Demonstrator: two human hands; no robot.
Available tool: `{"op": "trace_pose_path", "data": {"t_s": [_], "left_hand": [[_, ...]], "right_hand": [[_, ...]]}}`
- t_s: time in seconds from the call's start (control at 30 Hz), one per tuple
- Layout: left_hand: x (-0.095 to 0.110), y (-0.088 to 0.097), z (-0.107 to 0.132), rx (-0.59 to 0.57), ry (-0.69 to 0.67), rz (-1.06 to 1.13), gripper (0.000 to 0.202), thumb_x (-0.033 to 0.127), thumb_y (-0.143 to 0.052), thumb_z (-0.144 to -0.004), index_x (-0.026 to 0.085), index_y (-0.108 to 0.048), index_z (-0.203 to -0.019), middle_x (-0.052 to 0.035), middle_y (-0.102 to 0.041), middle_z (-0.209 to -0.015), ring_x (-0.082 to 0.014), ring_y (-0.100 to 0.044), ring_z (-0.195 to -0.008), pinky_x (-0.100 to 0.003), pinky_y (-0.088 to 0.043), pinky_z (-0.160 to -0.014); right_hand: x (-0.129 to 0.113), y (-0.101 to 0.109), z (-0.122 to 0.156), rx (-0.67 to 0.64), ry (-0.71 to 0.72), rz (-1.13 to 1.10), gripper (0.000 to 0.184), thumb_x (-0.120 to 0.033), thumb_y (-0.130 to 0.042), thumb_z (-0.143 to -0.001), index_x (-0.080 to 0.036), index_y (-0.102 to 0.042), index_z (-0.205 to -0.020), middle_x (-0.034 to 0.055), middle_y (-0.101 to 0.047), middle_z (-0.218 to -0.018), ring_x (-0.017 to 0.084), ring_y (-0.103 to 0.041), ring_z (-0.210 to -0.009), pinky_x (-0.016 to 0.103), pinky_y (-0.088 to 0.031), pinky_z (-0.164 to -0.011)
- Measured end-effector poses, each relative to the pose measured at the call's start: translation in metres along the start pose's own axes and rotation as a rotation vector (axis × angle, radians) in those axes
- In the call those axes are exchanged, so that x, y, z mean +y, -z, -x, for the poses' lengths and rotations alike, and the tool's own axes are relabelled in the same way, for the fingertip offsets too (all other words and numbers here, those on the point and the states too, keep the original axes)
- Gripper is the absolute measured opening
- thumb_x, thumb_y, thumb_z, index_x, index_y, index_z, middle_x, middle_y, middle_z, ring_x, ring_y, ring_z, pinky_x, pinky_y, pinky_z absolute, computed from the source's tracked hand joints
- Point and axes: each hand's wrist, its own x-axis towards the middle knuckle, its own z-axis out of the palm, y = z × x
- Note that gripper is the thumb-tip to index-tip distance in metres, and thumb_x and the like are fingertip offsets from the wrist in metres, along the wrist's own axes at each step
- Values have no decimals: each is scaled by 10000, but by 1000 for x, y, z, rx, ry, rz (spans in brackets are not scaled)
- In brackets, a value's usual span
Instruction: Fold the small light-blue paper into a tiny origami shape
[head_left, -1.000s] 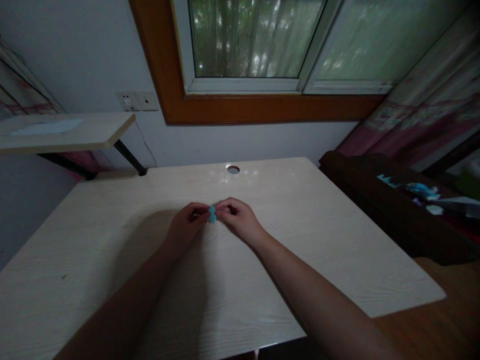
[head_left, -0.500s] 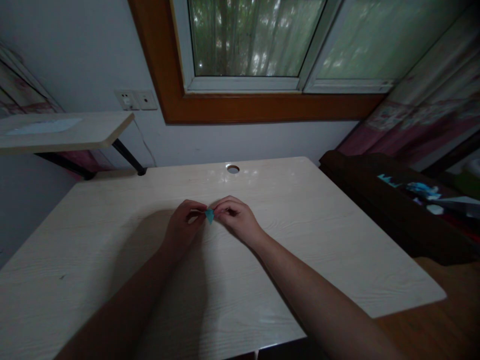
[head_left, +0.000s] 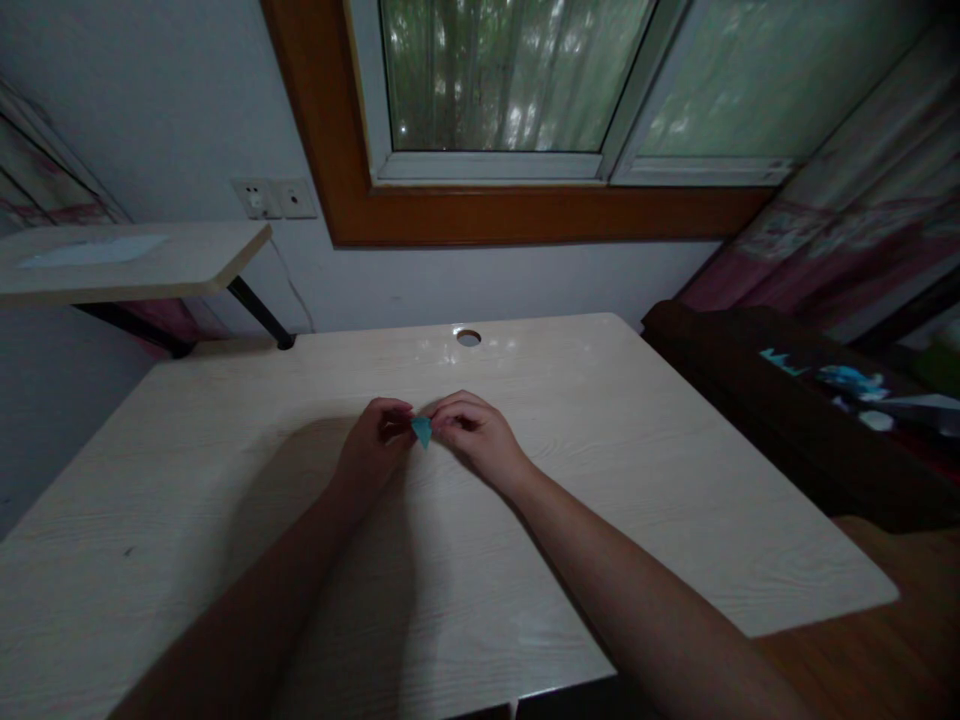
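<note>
A small teal piece of folded paper [head_left: 422, 431], pointed at its lower end, is held between my two hands over the middle of the pale wood-grain table [head_left: 600, 420]. My left hand [head_left: 373, 440] is closed in a pinch at the paper's left side. From the right, my right hand [head_left: 476, 432] pinches its other edge, thumb and fingers curled together. The fingertips partly cover the paper, so its whole shape is hidden.
A round cable hole [head_left: 469, 338] lies near the table's back edge. On the left stands a raised shelf [head_left: 217, 265] on black legs. Beyond the right edge, a dark wooden piece of furniture [head_left: 720, 400] carries blue and white items. A window [head_left: 510, 90] is behind.
The teal paper has turned slightly and shows a broader face. My left fingers have shifted a little in their pinch; my right hand stays nearly in place.
</note>
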Motion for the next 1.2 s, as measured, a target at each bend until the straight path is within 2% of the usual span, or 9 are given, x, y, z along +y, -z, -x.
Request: {"op": "trace_pose_path", "data": {"t_s": [0.13,0.43,0.73,0.87,1.03,1.2], "left_hand": [[7,-1,1,6,2,6,243,188,-723,-756,196,-565,-941,-18,-635,-911,-150,-652,-850,-338,-570,-828],[9,-2,3,-19,-117,62,258,172,-719,-763,223,-599,-986,-32,-607,-1008,-163,-631,-948,-356,-552,-911],[9,1,3,-23,-149,-6,218,149,-691,-785,233,-629,-976,-28,-614,-988,-163,-628,-930,-344,-547,-892],[9,5,3,10,-125,-160,165,141,-643,-800,227,-649,-940,-30,-641,-936,-175,-630,-892,-336,-539,-850],[9,6,3,-23,-155,-297,169,133,-636,-808,233,-655,-942,-29,-650,-929,-185,-631,-898,-352,-531,-856],[4,4,4,4,-231,-143,367,118,-672,-799,260,-585,-1125,-37,-534,-1109,-147,-645,-885,-335,-556,-837]], "right_hand": [[0,-1,1,-13,-19,-6,55,-316,-741,-803,-262,-748,-812,44,-688,-961,179,-617,-859,339,-493,-748],[-2,-2,1,-10,-24,-9,68,-338,-748,-799,-270,-750,-793,39,-671,-959,169,-599,-826,326,-480,-705],[-4,-3,1,-22,-31,-20,38,-290,-744,-785,-253,-740,-779,41,-671,-967,166,-603,-826,308,-473,-687],[-3,-4,2,-1,-123,-72,71,-296,-696,-810,-231,-714,-833,44,-690,-957,163,-614,-825,299,-483,-702],[5,-6,2,9,-282,-173,195,-358,-734,-787,-213,-715,-915,20,-676,-791,142,-600,-708,289,-487,-683],[9,-8,-1,-30,-299,-290,275,-316,-795,-711,-225,-719,-959,19,-696,-858,145,-626,-784,302,-499,-766]]}}
